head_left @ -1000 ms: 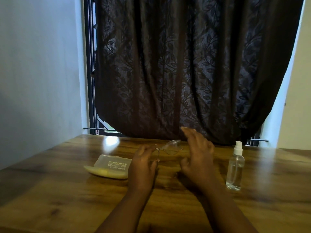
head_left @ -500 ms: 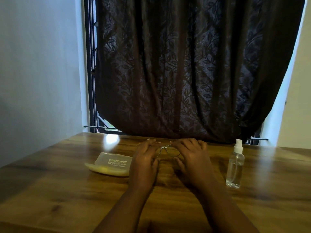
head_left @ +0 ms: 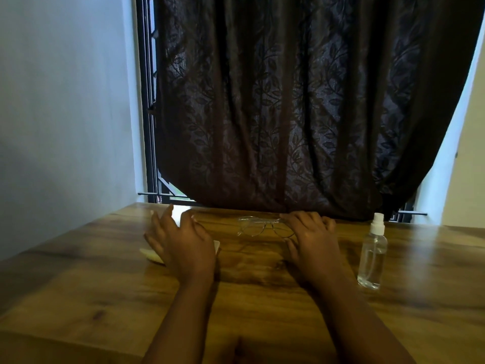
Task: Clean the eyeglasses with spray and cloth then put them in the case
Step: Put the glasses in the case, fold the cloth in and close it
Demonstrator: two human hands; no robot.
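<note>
Wire-rimmed eyeglasses (head_left: 265,227) — right hand (head_left: 312,240) pinches one end; left hand (head_left: 183,243) spread, loose, over case (head_left: 151,254).

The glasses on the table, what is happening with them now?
A person is handling clear-framed eyeglasses on a wooden table. The right hand holds them at their right end. The left hand, fingers spread, hovers over the pale case and hides most of it. The spray bottle stands untouched to the right. No cloth is visible.

wooden table (head_left: 78,298), dark leaf-patterned curtain (head_left: 301,101), white wall (head_left: 60,101)
</note>
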